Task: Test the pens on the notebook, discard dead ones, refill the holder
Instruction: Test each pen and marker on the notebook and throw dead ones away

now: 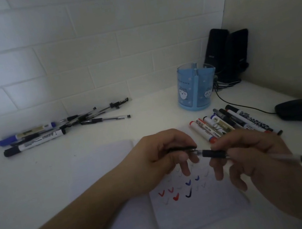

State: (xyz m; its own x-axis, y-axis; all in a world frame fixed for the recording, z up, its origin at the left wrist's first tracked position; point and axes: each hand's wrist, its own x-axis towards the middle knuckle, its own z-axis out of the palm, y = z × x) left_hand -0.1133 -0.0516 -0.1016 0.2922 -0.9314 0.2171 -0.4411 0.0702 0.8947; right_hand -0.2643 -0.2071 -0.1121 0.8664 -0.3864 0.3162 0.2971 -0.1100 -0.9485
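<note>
1. Testing step — our right hand (254, 154) grips the clear black-grip gel pen (254, 154); left hand (161, 157) pinches its black cap (182, 148) above the open white notebook (194, 213).
2. Next, we judge — recap, then sort it; the blue translucent holder (195, 88) stands far right.

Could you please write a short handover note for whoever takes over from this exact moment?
Left hand holds a black cap; right hand holds the gel pen, its tip at the cap, above the open notebook.
The notebook shows red, blue and faint test ticks.
One pile lies far left, a marker group right of the notebook; which is tested is unclear.
The blue holder looks empty.
Left: finish testing, discard dead pens, refill the holder.
</note>
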